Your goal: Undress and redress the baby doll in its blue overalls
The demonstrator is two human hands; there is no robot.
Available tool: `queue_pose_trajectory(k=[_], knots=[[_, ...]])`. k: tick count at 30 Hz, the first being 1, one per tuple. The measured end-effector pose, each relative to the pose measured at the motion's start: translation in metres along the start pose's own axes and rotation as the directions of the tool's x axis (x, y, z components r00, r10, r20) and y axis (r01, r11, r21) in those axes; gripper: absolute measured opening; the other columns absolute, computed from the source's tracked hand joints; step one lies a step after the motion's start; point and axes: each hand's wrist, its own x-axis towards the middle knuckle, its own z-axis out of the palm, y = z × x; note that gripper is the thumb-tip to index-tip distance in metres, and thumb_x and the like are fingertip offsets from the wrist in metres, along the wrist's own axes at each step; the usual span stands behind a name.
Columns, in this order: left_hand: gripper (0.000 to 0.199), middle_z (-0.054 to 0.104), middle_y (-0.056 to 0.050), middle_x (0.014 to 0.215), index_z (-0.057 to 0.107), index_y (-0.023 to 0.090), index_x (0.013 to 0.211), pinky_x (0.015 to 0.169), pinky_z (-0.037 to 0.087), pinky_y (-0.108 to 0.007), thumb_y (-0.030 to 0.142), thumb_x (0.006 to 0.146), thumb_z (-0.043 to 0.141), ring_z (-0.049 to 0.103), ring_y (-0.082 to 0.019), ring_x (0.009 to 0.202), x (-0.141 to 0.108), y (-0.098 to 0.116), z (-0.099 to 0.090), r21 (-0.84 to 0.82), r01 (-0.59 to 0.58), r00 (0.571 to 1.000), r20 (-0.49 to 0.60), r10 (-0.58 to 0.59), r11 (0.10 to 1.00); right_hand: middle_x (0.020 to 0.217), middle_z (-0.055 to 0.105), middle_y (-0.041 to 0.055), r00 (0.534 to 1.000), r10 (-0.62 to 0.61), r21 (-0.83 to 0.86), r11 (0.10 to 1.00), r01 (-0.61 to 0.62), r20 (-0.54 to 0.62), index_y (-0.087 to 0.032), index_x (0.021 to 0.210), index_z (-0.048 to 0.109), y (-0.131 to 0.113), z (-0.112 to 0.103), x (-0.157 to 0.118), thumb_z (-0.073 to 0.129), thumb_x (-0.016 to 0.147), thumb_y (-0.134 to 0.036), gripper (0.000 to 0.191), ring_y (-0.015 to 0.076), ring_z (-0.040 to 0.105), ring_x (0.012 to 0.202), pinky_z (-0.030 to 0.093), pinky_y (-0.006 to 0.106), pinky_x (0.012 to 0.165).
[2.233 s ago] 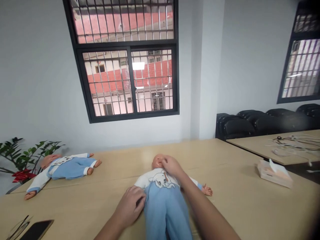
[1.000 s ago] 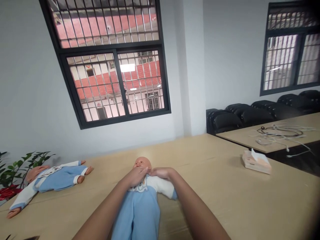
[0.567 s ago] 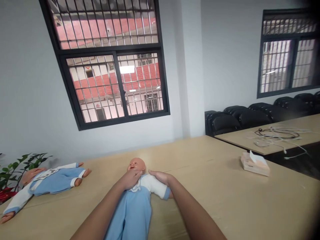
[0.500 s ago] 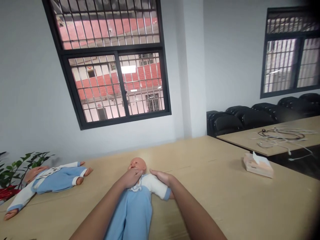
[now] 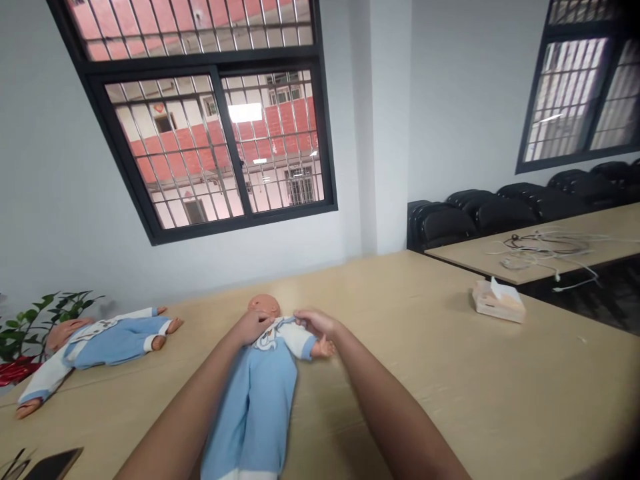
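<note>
Shifted since half a second ago: the right hand (image 5: pixel 314 321), whose palm lay along the doll's (image 5: pixel 265 383) shoulder, now has its fingertips pinched together on the shirt (image 5: pixel 299 340) near the neckline. Nearest, toward the near left corner of the surface (image 5: pixel 400 333), lie a phone (image 5: pixel 54 465) and partly cropped glasses (image 5: pixel 15 460); a backward sweep of the left arm could knock them. Farther in, the doll lies on its back, head toward the far edge. The left hand (image 5: pixel 251 327) rests curled over the neckline; whether it grips cloth cannot be told. Uneven pulling between the hands could twist the shirt or turn the doll askew, and a loose pinch could slip. A second doll (image 5: pixel 113 343) lies by the left edge; a tissue box (image 5: pixel 499 303) stands toward the right edge, well apart from both hands.
</note>
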Motion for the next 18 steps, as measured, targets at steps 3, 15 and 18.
queue_pose_trajectory(k=[3, 15, 18], knots=[[0.051, 0.077, -0.005, 0.092, 0.073, 0.021, 0.08, 0.083, 0.047, -0.03, 0.058, 0.097, 0.042, 0.065, -0.023, 0.094, 0.005, -0.015, -0.002, 0.029, 0.054, 0.998, 0.019, -0.055, 0.998, 0.057, 0.054, -0.0049, 0.998, -0.006, -0.146, 0.989, 0.014, 0.057, -0.017, 0.065, 0.057, -0.016, -0.006, -0.009, 0.075, 0.08, -0.044, 0.036, 0.0107, 0.045, 0.056, 0.034, 0.024, 0.059], [0.042, 0.075, -0.007, 0.08, 0.07, 0.02, 0.069, 0.071, 0.043, -0.029, 0.057, 0.087, 0.057, 0.068, -0.024, 0.084, 0.021, -0.037, 0.006, 0.135, 0.348, 0.937, -0.081, -0.34, 0.928, 0.081, 0.072, 0.0016, 0.983, 0.078, -0.726, 0.684, 0.068, 0.165, -0.017, 0.105, 0.078, -0.072, 0.023, -0.048, 0.069, 0.083, -0.041, 0.034, 0.0131, 0.058, 0.066, 0.041, 0.024, 0.061], [0.045, 0.077, -0.01, 0.085, 0.073, 0.02, 0.075, 0.073, 0.045, -0.03, 0.061, 0.085, 0.061, 0.07, -0.025, 0.088, 0.026, -0.036, 0.01, 0.138, 0.39, 0.92, -0.101, -0.378, 0.911, 0.086, 0.074, 0.0025, 0.981, 0.192, -0.808, 0.584, -0.079, 0.042, -0.018, 0.134, 0.068, -0.08, 0.032, -0.059, 0.069, 0.078, -0.035, 0.058, 0.0136, 0.06, 0.059, 0.043, 0.025, 0.06]])
